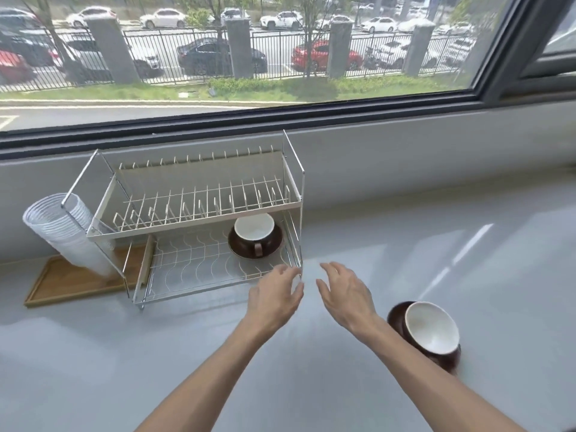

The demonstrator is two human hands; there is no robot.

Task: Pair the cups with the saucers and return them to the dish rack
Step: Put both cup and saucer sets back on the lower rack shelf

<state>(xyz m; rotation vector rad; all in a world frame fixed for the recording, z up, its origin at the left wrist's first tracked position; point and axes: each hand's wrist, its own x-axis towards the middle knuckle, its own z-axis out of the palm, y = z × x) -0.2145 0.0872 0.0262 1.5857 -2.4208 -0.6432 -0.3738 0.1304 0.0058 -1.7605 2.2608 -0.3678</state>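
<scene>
A two-tier wire dish rack (pixel 193 213) stands on the grey counter under the window. On its lower shelf, at the right end, a brown cup with a white inside (pixel 254 229) sits on a brown saucer (pixel 237 246), handle toward me. A second brown cup with a white inside (pixel 431 327) sits on a brown saucer (pixel 397 316) on the counter at the right, partly behind my right forearm. My left hand (pixel 276 296) hovers at the rack's front right corner, fingers apart and holding nothing. My right hand (pixel 344 294) is beside it, open too.
A stack of clear plastic cups (pixel 62 229) leans at the rack's left end over a wooden tray (pixel 71 282). The grey window ledge (pixel 405 157) rises behind the rack. Grey counter (pixel 467 244) stretches to the right.
</scene>
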